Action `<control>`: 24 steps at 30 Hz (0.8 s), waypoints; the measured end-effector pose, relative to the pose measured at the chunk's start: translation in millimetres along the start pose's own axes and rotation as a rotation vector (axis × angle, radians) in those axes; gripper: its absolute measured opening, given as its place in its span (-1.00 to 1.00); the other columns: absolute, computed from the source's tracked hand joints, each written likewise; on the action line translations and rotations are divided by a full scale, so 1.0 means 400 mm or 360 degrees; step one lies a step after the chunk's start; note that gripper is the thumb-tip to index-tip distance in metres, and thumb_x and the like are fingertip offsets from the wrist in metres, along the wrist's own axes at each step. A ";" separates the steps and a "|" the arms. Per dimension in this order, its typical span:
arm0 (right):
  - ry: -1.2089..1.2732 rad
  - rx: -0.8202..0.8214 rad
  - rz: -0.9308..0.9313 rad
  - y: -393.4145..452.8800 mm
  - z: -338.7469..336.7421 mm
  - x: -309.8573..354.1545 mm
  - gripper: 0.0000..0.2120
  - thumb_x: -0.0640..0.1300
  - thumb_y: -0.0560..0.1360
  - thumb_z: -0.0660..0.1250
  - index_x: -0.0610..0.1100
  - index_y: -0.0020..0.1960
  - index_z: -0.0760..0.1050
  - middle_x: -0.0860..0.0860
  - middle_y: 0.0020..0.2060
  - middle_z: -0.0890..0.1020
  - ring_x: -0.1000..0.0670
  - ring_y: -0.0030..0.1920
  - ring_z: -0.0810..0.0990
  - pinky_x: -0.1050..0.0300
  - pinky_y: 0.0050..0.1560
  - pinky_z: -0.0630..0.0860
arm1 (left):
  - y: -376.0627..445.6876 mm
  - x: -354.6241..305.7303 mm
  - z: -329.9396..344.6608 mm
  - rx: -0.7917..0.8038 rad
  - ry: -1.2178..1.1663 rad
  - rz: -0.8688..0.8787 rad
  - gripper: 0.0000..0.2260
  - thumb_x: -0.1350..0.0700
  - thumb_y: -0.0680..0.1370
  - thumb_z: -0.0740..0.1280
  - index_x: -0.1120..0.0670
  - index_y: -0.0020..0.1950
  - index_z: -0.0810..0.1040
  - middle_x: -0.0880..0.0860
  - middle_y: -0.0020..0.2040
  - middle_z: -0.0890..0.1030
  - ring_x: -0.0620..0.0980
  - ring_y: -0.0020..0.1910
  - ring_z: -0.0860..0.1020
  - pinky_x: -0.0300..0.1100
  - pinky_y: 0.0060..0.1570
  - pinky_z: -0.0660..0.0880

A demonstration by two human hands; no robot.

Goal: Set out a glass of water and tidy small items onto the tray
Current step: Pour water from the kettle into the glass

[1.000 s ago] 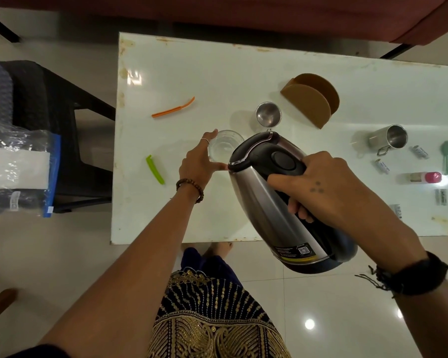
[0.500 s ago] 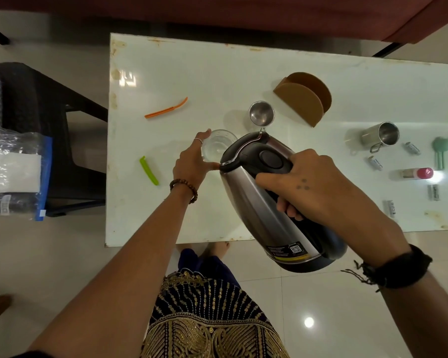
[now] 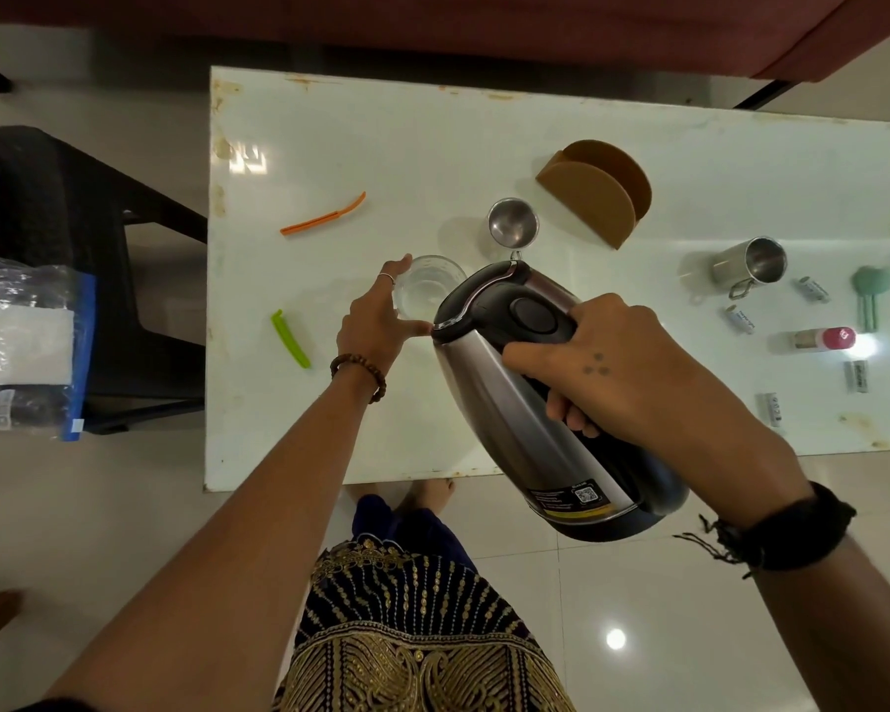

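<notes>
A clear glass stands on the white table, and my left hand holds it around its left side. My right hand grips the black handle of a steel kettle, tilted so its spout end is over the glass's near rim. Small items lie at the right: a pink-capped bottle, several small batteries and a pale green clip. No tray is in view.
A small steel cup, a brown napkin holder and a steel mug stand behind the kettle. An orange clip and a green clip lie to the left. A dark chair with a plastic bag is left of the table.
Both hands, glass and kettle keep their pose; the view only shifted slightly.
</notes>
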State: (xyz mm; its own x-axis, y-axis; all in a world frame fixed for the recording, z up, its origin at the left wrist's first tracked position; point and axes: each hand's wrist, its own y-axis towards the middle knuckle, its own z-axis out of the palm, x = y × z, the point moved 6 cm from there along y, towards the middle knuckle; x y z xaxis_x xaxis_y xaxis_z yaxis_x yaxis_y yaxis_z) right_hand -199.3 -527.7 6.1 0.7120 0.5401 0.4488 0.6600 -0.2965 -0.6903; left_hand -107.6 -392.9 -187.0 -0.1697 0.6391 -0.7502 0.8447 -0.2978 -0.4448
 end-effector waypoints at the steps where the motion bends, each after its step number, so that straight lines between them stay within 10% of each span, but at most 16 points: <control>1: 0.0007 0.0000 0.0003 0.000 0.000 -0.001 -0.85 -0.10 0.35 0.36 -0.10 -0.36 0.47 -0.07 -0.51 0.57 0.12 -0.62 0.42 0.04 -0.26 0.56 | 0.000 0.001 0.000 0.0002 -0.0006 -0.0001 -0.33 0.12 0.36 0.47 -0.05 0.41 0.28 0.04 0.31 0.50 0.10 0.28 0.44 -0.18 0.00 0.34; 24: 0.0026 -0.0053 -0.0085 0.025 0.013 0.002 -0.79 -0.04 0.32 0.34 -0.20 -0.30 0.50 -0.15 -0.46 0.61 -0.01 -0.52 0.48 -0.02 -0.25 0.59 | -0.007 -0.002 -0.003 -0.0030 -0.0032 0.0042 -0.40 0.14 0.40 0.39 -0.07 0.40 0.29 0.05 0.27 0.53 0.14 0.17 0.51 -0.11 0.04 0.40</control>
State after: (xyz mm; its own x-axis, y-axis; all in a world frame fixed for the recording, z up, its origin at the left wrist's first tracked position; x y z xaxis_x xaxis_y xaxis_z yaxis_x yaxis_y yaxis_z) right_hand -193.4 -526.1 -3.1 0.6791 0.5429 0.4940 0.7047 -0.2938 -0.6458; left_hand -109.1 -391.8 -184.9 -0.1571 0.6166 -0.7715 0.8583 -0.3012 -0.4155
